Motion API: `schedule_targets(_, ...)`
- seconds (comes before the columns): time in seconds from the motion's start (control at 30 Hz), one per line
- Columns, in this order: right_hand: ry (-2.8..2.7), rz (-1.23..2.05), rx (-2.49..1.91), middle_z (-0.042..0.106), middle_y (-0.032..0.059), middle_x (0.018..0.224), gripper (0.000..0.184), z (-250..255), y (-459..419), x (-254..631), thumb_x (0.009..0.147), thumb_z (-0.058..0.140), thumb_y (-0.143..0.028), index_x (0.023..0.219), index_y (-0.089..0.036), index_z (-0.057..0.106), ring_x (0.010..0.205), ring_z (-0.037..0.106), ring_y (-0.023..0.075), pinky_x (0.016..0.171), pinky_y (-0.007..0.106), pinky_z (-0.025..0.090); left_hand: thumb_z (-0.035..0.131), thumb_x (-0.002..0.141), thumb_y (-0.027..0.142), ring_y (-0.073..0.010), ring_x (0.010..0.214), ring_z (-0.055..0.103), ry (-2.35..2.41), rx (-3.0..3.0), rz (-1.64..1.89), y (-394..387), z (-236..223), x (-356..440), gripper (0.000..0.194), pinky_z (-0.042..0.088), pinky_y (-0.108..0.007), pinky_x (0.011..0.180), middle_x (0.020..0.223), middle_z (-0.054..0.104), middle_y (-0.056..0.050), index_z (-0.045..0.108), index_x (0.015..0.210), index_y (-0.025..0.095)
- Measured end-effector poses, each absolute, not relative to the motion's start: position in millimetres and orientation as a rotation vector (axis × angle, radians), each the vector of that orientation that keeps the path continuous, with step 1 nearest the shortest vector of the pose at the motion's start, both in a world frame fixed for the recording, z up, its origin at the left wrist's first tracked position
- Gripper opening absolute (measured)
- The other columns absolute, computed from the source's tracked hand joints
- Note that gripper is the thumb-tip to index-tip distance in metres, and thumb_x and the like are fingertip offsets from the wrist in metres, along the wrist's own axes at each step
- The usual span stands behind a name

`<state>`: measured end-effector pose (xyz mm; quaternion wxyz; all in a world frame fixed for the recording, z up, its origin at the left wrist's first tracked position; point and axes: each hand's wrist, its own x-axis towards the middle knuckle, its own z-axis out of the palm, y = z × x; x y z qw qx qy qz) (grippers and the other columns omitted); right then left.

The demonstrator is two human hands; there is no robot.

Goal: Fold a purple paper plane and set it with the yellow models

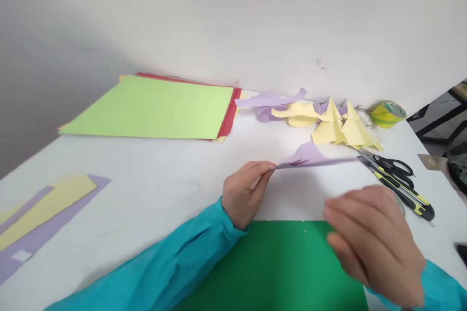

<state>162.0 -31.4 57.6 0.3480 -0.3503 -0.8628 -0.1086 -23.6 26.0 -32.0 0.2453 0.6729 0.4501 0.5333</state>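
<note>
My left hand [245, 192] pinches the left end of a folded piece of light purple paper [310, 155] between thumb and fingers. The paper is held above the white table, seen nearly edge-on, with a flap standing up. My right hand [375, 243] is apart from the paper, slightly blurred, over the right edge of a green mat [284, 262]. Its fingers are stretched out, with the thumb apart and nothing seen between them. A transparent round item [398, 200], perhaps a tape roll, is partly hidden behind this hand.
Black scissors [396, 167] and a yellow-black utility knife [408, 194] lie at the right. Folded yellow paper shapes [330, 126], curled strips [270, 101] and a yellow tape roll [387, 113] are near the wall. Coloured sheets [153, 109] lie at the back left, paper offcuts [65, 204] at the left.
</note>
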Motion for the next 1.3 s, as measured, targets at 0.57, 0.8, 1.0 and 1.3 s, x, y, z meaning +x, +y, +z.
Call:
schedule_targets(0.57, -1.0, 1.47, -1.296, 0.059, 0.0024, 0.045, 0.034, -26.5, 14.6, 150.5, 0.054, 0.073, -0.044, 0.053, -0.011, 0.063, 0.037, 0.048, 0.008, 0.039, 0.021, 0.041, 0.077, 0.057, 0.028, -0.0177, 0.067, 0.066, 0.942, 0.678, 1.065, 9.1, -19.3, -1.2, 0.024, 0.055, -0.026, 0.067, 0.066, 0.068, -0.004, 0.065, 0.067, 0.01)
schedule_targets(0.8, -1.036, 1.507, -1.335, 0.059, 0.0024, 0.043, 0.037, -22.9, 12.7, 147.3, 0.05, 0.073, -0.046, 0.049, -0.012, 0.062, 0.033, 0.048, 0.0078, 0.035, 0.02, 0.041, 0.076, 0.056, 0.031, -0.0164, 0.057, 0.065, 1.054, 0.74, 1.002, 14.4, -22.1, -4.4, 0.029, 0.055, -0.023, 0.056, 0.062, 0.068, -0.007, 0.066, 0.07, 0.008)
schedule_targets(1.0, -1.058, 1.485, -1.375, 0.059, 0.0035, 0.041, 0.039, -25.8, 13.0, 148.9, 0.052, 0.072, -0.049, 0.049, -0.011, 0.061, 0.032, 0.047, 0.0082, 0.034, 0.02, 0.041, 0.079, 0.05, 0.034, -0.0202, 0.055, 0.065, 1.137, 0.741, 0.976, 13.2, -21.5, -5.2, 0.033, 0.054, -0.024, 0.051, 0.051, 0.065, -0.007, 0.063, 0.061, 0.008)
schedule_targets(1.3, -1.069, 1.48, -1.356, 0.059, 0.0042, 0.042, 0.037, -31.3, 13.9, 151.1, 0.054, 0.073, -0.046, 0.053, -0.011, 0.062, 0.031, 0.047, 0.0087, 0.031, 0.02, 0.039, 0.073, 0.057, 0.042, -0.0181, 0.052, 0.064, 1.078, 0.655, 0.974, 15.1, -20.3, -6.1, 0.035, 0.054, -0.025, 0.049, 0.055, 0.066, -0.009, 0.062, 0.057, 0.009)
